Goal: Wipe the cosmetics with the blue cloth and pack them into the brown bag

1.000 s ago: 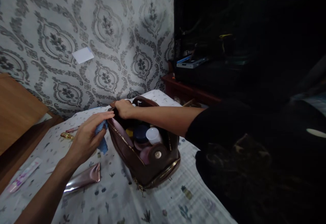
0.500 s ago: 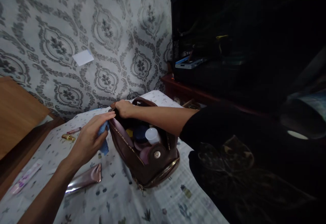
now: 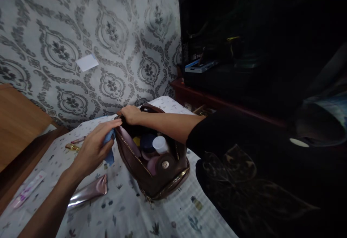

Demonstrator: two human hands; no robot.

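Note:
A dark brown handbag (image 3: 150, 189) stands unzipped on the patterned sheet. Inside it lie a container with a white cap (image 3: 160, 145), a dark blue round item (image 3: 148, 142) and some pink items. My left hand (image 3: 95, 145) is closed on a blue cloth (image 3: 110, 156), its fingertips touching the bag's far left rim. My right hand (image 3: 131, 114) reaches across the bag into its far end; its fingers are hidden there, so what they hold cannot be seen. A shiny pink tube (image 3: 89, 193) lies below my left hand.
On the printed sheet (image 3: 173, 216) at left lie a gold tube (image 3: 72, 147), a thin pink tube (image 3: 77, 140) and a pink-and-white packet (image 3: 29, 191). A wooden board (image 3: 21, 122) borders the left side. Patterned wallpaper is behind; a dark screen (image 3: 257, 50) stands at right.
The view shifts slightly, moving the scene a little left. Both hands keep their places at the bag, and the cloth stays in my left hand.

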